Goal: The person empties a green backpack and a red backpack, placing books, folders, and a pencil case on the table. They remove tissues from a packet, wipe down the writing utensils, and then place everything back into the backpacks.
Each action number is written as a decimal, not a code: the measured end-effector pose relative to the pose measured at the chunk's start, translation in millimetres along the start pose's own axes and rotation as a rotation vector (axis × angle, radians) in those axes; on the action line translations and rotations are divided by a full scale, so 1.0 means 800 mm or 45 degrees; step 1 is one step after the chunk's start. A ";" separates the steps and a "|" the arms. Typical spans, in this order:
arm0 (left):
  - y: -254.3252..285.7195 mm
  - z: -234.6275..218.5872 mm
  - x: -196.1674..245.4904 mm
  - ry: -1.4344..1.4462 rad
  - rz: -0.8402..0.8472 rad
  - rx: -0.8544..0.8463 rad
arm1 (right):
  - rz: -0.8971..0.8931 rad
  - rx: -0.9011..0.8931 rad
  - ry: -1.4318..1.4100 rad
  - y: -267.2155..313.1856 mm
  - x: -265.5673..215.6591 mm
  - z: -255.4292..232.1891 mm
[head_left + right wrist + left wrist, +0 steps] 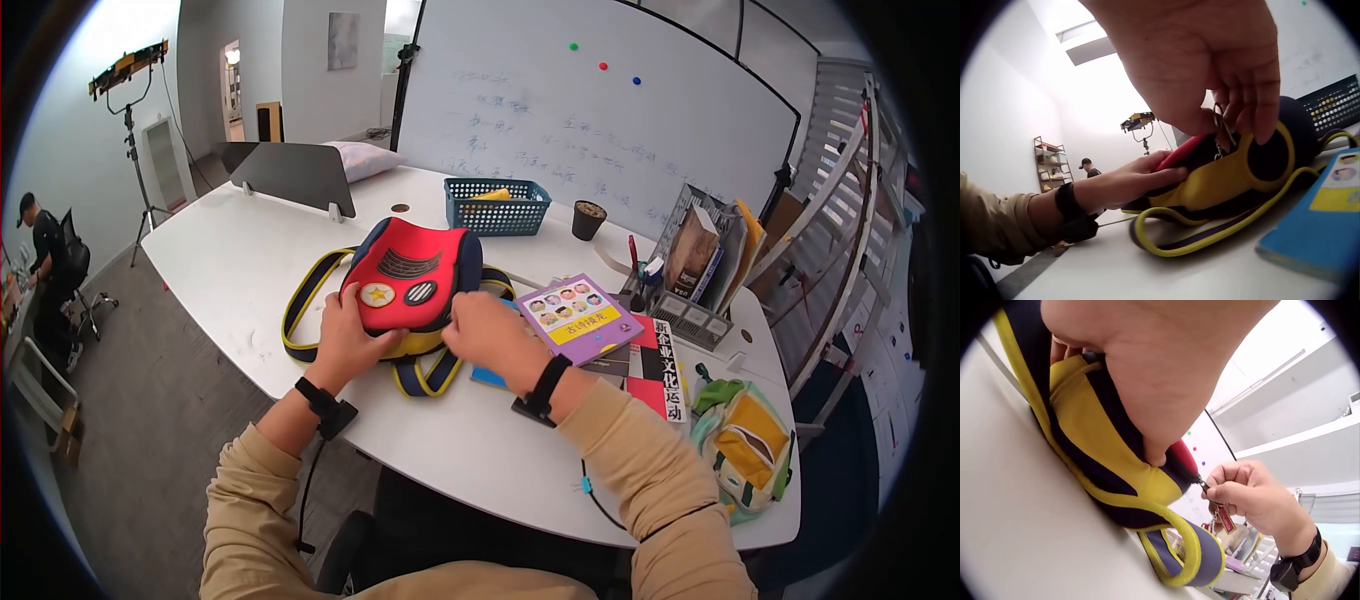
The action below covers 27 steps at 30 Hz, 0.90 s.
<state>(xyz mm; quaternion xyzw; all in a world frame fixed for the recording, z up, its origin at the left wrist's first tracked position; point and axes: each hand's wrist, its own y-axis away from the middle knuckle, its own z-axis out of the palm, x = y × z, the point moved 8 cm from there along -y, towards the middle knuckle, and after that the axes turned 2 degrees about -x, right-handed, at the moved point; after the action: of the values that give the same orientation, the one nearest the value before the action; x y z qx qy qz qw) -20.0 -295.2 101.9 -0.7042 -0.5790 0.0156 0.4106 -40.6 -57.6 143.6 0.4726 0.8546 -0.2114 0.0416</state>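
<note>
A small backpack, red with navy sides and yellow trim (402,262), lies on the white table with its straps spread around it. My left hand (347,341) holds its near left side, thumb on the yellow edge, fingers toward the round star badge. At the near right corner, my right hand (492,335) pinches a zipper pull; the left wrist view shows the pull (1202,482) with a metal ring and red tag (1225,520) hanging by the fingers. In the right wrist view the ring and a short chain (1218,150) hang below the right hand (1210,69).
Right of the backpack lie a purple book (580,318), a blue book (1310,231) and a red-and-black book (657,370). Behind stand a teal basket (497,221), a potted plant (588,220) and a file rack (690,318). A green-yellow bag (745,445) sits at the right edge.
</note>
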 end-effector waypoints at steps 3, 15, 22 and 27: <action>0.023 0.007 0.034 -0.058 -0.019 0.030 | 0.072 -0.052 -0.146 0.023 -0.036 0.012; 0.079 -0.043 0.112 -0.096 0.363 0.049 | 0.038 -0.084 -0.754 0.043 -0.078 0.042; 0.070 -0.026 0.087 0.231 0.409 -0.031 | 0.020 -0.091 -0.962 0.061 -0.076 0.032; 0.067 -0.045 0.084 0.412 0.251 0.013 | -0.427 0.352 -0.331 0.082 -0.094 0.008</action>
<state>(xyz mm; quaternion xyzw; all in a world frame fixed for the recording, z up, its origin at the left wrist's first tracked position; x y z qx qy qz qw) 63.0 -259.4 123.9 -0.7487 -0.4334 -0.0548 0.4986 54.0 -89.0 137.4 0.2944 0.8715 -0.3890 0.0504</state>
